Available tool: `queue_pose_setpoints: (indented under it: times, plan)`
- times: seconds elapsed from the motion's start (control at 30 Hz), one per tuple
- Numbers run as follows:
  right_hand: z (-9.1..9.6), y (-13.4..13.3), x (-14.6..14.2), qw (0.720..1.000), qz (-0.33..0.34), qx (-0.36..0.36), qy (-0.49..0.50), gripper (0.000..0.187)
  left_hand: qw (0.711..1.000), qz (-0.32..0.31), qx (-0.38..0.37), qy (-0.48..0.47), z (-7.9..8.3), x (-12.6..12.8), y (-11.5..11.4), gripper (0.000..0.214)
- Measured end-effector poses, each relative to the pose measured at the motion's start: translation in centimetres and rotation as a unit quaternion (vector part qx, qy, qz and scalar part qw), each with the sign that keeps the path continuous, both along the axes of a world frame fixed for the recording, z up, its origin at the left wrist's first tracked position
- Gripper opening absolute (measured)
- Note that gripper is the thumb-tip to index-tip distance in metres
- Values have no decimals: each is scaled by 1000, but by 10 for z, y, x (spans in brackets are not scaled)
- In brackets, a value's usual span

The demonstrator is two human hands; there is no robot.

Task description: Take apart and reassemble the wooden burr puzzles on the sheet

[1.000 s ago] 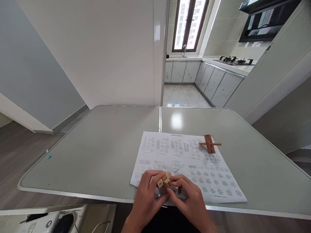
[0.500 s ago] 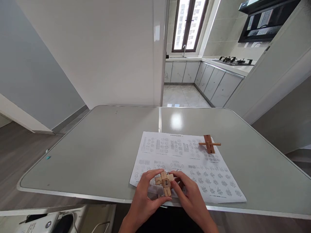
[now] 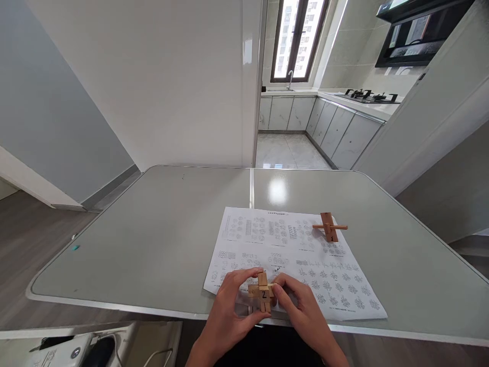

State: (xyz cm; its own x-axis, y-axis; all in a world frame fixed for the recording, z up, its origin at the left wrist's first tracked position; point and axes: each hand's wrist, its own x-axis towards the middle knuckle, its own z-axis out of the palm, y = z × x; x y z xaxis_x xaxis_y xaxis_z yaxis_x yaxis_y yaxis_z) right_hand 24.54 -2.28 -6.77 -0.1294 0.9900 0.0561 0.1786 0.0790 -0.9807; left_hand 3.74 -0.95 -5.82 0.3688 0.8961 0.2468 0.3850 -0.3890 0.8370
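A small wooden cross-shaped puzzle (image 3: 263, 292) with a "2" on its front is held upright at the near table edge. My left hand (image 3: 229, 316) pinches its left side and bottom. My right hand (image 3: 301, 311) grips its right side with curled fingers. Under the hands lies a printed instruction sheet (image 3: 298, 255) with rows of small diagrams. A second wooden puzzle (image 3: 329, 227), a darker block with a thin stick through it, rests on the sheet's far right corner, away from both hands.
The grey-green table (image 3: 153, 239) has a metal seam down its middle and a rounded metal rim. A white wall stands behind it, a kitchen doorway beyond. Below the left table edge lie a white device and a dark object (image 3: 76, 351).
Both hands have turned the puzzle: it was tilted with blocks showing sideways, and it stands upright as a cross facing me. The hands have shifted slightly nearer. The far puzzle has not moved.
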Motion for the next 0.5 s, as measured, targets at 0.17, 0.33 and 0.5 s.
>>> queue_pose_setpoints:
  times: [0.17,0.33,0.5]
  plan:
    - [-2,1,1,999,-15,-20,45,44,999,23,-27,19,0,0,-1,80]
    - [1,6,8,993,-48,-52,99,48,997,55,-26,44,-1,1,0,78]
    - [6,16,47,985,-166,-47,23,51,996,56,5,66,-6,4,4,54]
